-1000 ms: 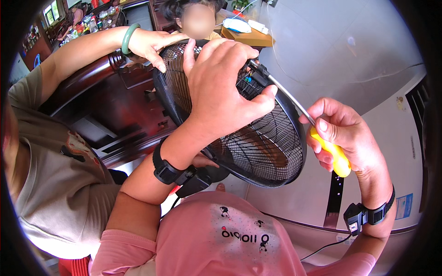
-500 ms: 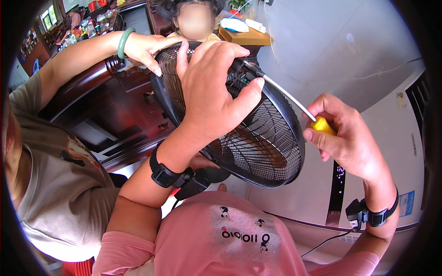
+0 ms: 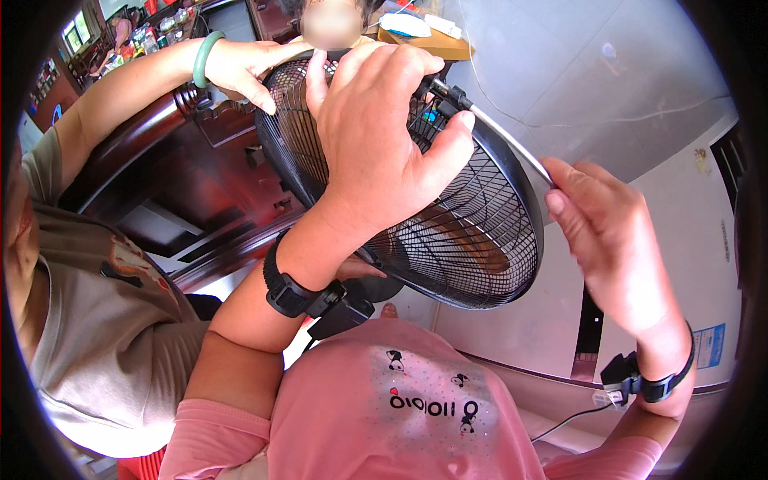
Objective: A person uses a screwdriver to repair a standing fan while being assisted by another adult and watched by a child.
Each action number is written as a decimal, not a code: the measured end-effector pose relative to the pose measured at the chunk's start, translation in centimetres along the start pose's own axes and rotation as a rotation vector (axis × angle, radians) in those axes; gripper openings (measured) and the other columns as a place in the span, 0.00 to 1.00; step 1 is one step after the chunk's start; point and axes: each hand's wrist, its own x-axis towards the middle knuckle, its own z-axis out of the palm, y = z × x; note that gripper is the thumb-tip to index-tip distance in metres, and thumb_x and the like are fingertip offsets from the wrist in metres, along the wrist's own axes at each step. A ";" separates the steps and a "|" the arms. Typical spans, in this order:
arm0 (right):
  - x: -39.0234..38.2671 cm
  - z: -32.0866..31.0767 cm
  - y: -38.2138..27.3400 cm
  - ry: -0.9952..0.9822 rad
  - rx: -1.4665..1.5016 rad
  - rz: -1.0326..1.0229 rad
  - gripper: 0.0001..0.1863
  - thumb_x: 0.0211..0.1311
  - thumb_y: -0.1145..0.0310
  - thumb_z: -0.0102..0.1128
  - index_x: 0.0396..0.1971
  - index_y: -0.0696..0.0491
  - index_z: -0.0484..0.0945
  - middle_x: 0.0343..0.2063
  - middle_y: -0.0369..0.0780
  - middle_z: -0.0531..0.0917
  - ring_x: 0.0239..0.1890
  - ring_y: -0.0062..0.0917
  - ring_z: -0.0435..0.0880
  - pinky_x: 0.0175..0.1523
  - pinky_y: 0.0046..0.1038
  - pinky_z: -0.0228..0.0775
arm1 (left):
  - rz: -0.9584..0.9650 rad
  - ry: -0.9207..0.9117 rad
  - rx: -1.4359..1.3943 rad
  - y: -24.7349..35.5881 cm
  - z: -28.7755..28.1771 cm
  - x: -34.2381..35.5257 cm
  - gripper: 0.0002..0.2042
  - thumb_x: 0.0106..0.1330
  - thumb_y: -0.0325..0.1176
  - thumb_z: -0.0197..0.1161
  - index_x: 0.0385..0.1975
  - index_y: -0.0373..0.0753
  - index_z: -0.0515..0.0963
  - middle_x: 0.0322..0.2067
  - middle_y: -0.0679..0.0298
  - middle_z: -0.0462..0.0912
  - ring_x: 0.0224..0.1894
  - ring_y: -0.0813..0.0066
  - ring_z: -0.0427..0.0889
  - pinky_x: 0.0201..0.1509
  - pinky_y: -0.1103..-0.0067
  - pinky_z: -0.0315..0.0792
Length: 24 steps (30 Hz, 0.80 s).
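A black fan grille (image 3: pixel 488 240) is held tilted in front of me. My left hand (image 3: pixel 384 140) is curved over its top, fingers gripping beside a black plastic fitting (image 3: pixel 454 96) on the rim. My right hand (image 3: pixel 600 232) is closed around a screwdriver whose yellow handle is now hidden by my fingers; its metal shaft (image 3: pixel 512 140) runs up to that fitting, where the tip disappears. Another person's hand with a green bangle (image 3: pixel 240 68) holds the grille's upper left edge. More fingers (image 3: pixel 360 270) show beneath the grille, partly hidden.
A person (image 3: pixel 96 320) in a grey shirt stands close at left. A small person (image 3: pixel 332 20) is behind the fan. Dark wooden furniture (image 3: pixel 136 160) lies left, a cluttered table behind it. A yellow-brown box (image 3: pixel 436 48) and thin cable are at back. A white appliance (image 3: pixel 680 256) stands right.
My right hand has shifted its grip on the screwdriver, fingers now covering the yellow handle. The grille and the hands around its top appear slightly higher in view.
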 end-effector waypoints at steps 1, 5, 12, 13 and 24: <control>0.2 -0.3 -0.3 -0.196 0.548 0.289 0.17 0.72 0.70 0.56 0.56 0.62 0.78 0.28 0.37 0.80 0.18 0.18 0.75 0.23 0.21 0.70 | 0.024 0.046 -0.006 -0.3 0.1 -0.1 0.19 0.49 0.43 0.69 0.39 0.43 0.76 0.35 0.64 0.79 0.49 0.58 0.77 0.65 0.50 0.52; 0.5 0.6 1.0 -0.295 1.245 0.454 0.21 0.72 0.62 0.58 0.55 0.63 0.78 0.25 0.39 0.78 0.13 0.15 0.71 0.16 0.17 0.65 | 0.042 0.067 -0.011 -0.7 0.1 -0.2 0.19 0.49 0.42 0.69 0.40 0.43 0.76 0.34 0.64 0.79 0.49 0.57 0.77 0.66 0.49 0.51; 1.0 -0.2 0.1 -0.260 0.835 0.354 0.10 0.65 0.76 0.64 0.43 0.60 0.75 0.29 0.40 0.79 0.18 0.16 0.75 0.20 0.17 0.67 | 0.034 0.035 -0.019 -0.9 -0.2 -0.3 0.20 0.49 0.42 0.70 0.41 0.42 0.77 0.37 0.63 0.80 0.51 0.57 0.77 0.67 0.49 0.51; 0.8 -0.1 0.1 -0.252 0.836 0.356 0.10 0.65 0.76 0.64 0.43 0.60 0.75 0.29 0.40 0.79 0.18 0.16 0.75 0.20 0.17 0.67 | 0.034 0.036 -0.018 -0.9 -0.2 -0.3 0.20 0.49 0.42 0.70 0.41 0.42 0.77 0.38 0.63 0.80 0.51 0.57 0.77 0.67 0.49 0.50; -0.5 1.8 0.1 0.212 -0.614 -0.186 0.27 0.58 0.75 0.67 0.60 0.49 0.76 0.32 0.40 0.77 0.28 0.32 0.82 0.32 0.30 0.76 | 0.050 0.037 -0.009 -0.9 -0.1 -0.5 0.20 0.49 0.42 0.71 0.41 0.42 0.76 0.38 0.62 0.80 0.52 0.56 0.76 0.67 0.49 0.50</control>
